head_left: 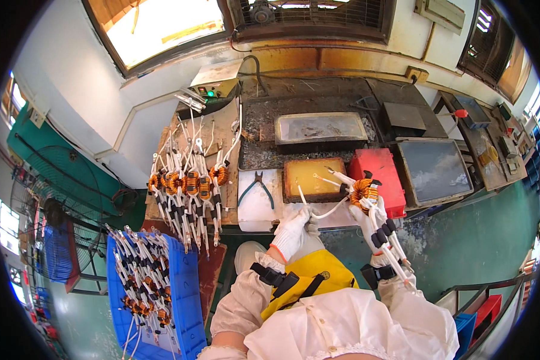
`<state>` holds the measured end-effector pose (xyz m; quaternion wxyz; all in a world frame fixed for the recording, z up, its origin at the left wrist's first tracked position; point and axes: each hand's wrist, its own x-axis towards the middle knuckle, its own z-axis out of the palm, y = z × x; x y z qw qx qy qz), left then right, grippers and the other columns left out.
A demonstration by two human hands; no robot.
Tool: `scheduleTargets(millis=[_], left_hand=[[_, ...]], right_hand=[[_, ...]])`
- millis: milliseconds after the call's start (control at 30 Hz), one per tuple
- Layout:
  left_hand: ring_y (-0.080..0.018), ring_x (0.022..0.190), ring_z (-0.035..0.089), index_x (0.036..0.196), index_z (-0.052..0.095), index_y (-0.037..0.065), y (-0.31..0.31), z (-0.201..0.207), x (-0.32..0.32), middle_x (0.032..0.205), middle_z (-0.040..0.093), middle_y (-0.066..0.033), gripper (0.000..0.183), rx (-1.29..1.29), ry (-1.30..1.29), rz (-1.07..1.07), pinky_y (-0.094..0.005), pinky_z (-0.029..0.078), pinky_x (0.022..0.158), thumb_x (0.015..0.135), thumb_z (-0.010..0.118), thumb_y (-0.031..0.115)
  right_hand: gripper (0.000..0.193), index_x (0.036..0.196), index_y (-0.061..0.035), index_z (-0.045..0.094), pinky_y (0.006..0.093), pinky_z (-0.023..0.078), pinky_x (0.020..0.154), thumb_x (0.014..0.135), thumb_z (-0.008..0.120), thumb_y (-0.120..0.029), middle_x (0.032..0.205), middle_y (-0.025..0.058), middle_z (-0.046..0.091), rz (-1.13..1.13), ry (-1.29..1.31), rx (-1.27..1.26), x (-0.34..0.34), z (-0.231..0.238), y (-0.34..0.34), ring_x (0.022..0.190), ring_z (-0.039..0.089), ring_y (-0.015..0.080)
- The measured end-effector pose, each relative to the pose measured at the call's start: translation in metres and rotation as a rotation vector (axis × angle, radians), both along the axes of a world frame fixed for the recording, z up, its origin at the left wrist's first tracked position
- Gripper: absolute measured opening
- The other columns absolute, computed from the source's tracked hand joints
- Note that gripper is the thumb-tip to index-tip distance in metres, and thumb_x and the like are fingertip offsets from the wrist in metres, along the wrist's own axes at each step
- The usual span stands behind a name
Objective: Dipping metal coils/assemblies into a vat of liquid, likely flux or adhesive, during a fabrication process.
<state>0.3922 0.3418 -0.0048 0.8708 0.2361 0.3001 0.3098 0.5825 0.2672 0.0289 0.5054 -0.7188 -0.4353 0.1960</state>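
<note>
My left hand (291, 234), in a white glove, is closed in a pinch on a white wire lead (331, 211) near its end. The lead's tip points up above the fingers. That lead curves across to a ring-shaped coil (364, 192) with orange copper winding. My right hand (369, 223), also gloved, grips the coil from below. Other leads with black sleeves hang from the coil over my right wrist, and some stick out toward the upper left. Just beyond my hands is a shallow pan (285, 181) with amber content. Pliers (258, 178) lie on a white board (255, 217) to the left.
More coils (192, 182) with white leads lie at the bench's left. A blue crate (189, 282) of coils stands below them. Beyond the amber pan is a grey-surfaced metal pan (321, 144). A red box (385, 180) and a dark-surfaced tray (464, 191) are at right, a control box (219, 75) at the back.
</note>
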Motion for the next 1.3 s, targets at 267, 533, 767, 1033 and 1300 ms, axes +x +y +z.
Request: scheduleTargets(millis=[267,533,767,1033,1300], left_hand=[[-0.0101,0.063,0.049,0.095,0.054,0.007,0.004,-0.009,0.001,0.075,0.05,0.0002,0.02,-0.033,0.044,0.031,-0.023,0.041,0.059,0.094,0.046,0.025],[-0.0097,0.061,0.049,0.092,0.056,0.006,0.007,-0.014,0.001,0.073,0.052,0.0003,0.021,-0.082,0.015,0.039,-0.0227,0.041,0.058,0.093,0.048,0.026],[-0.0096,0.06,0.048,0.091,0.055,0.007,0.009,-0.02,0.002,0.071,0.051,0.0003,0.02,-0.127,-0.011,0.029,-0.023,0.041,0.056,0.093,0.049,0.026],[-0.0095,0.06,0.05,0.092,0.055,0.007,0.008,-0.022,0.001,0.07,0.051,0.0006,0.021,-0.081,0.004,0.023,-0.0229,0.042,0.057,0.093,0.05,0.027],[-0.009,0.064,0.052,0.095,0.055,0.008,-0.009,-0.001,0.01,0.074,0.053,-0.0001,0.022,0.041,0.039,0.019,-0.025,0.046,0.059,0.093,0.048,0.029]], right_hand=[[0.053,0.102,-0.0014,0.045,0.029,0.051,0.074,0.064,0.079,-0.018,0.091,0.0103,0.063,-0.052,-0.048,-0.023,0.015,-0.054,0.019,0.082,0.064,0.0188],[0.052,0.101,-0.0026,0.047,0.0305,0.052,0.071,0.064,0.078,-0.022,0.091,0.0106,0.064,-0.069,-0.084,-0.045,0.013,-0.052,0.02,0.081,0.064,0.0207],[0.052,0.101,-0.0035,0.048,0.0306,0.052,0.071,0.064,0.078,-0.025,0.089,0.0104,0.064,-0.067,-0.139,-0.152,0.014,-0.049,0.02,0.079,0.065,0.0212],[0.056,0.102,-0.0041,0.048,0.0313,0.052,0.069,0.062,0.078,-0.028,0.087,0.0099,0.064,-0.099,-0.228,-0.305,0.019,-0.068,0.024,0.077,0.064,0.0217],[0.057,0.103,0.001,0.044,0.0285,0.051,0.072,0.063,0.079,-0.02,0.091,0.0107,0.063,-0.088,-0.056,0.07,0.018,-0.07,0.021,0.081,0.064,0.0201]])
